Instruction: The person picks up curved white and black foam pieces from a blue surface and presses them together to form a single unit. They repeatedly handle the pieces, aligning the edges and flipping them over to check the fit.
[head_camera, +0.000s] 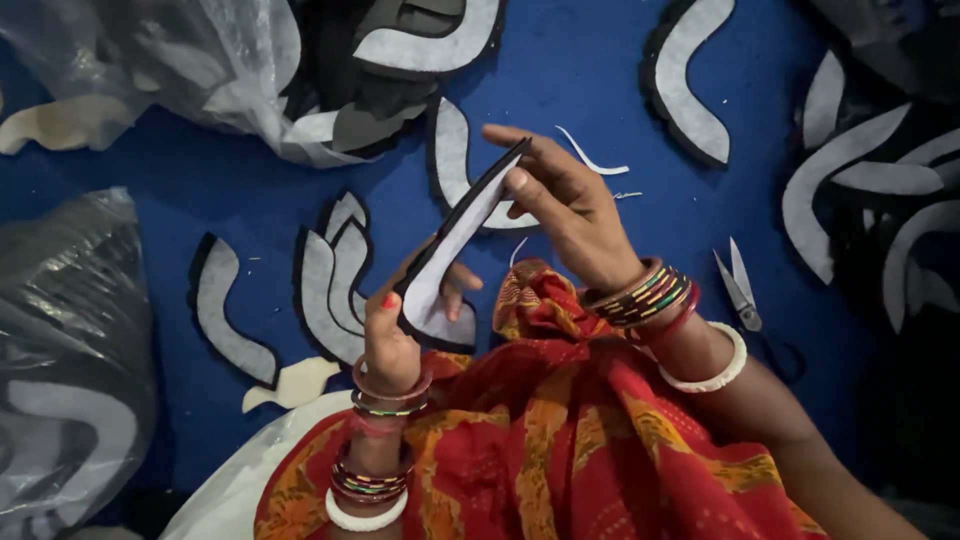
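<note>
The curved felt piece (450, 245), black-edged with a pale grey face, is held up in the air above the person's red and orange patterned cloth (560, 440), well clear of the blue surface (600, 80). The left hand (390, 335) pinches its broad lower end, grip closed on it, and the right hand (560, 205) clamps the tapered upper tip between thumb and fingers, likewise closed on the piece. Held only at its two ends, the piece looks limp and bowed, so I judge it could buckle or slip from the thin tip if either pinch eases; it would then drop onto the cloth or among the look-alike pieces below and be hard to tell apart. Just left of the held piece lies a small stack of similar curved cut-outs (335, 280), and further left a single one (230, 320) with a cream offcut (295, 385) near it. Right of the held piece, past the bangled wrist, small thread snips (740, 285) lie on the surface with blades apart; a careless sweep of the right forearm could catch them. Above the held piece sit more cut-outs (690, 85) and a crumpled clear plastic bag (180, 70); another bag (70, 350) lies far left. A thin white trimming (590, 155) lies just above the right hand.
</note>
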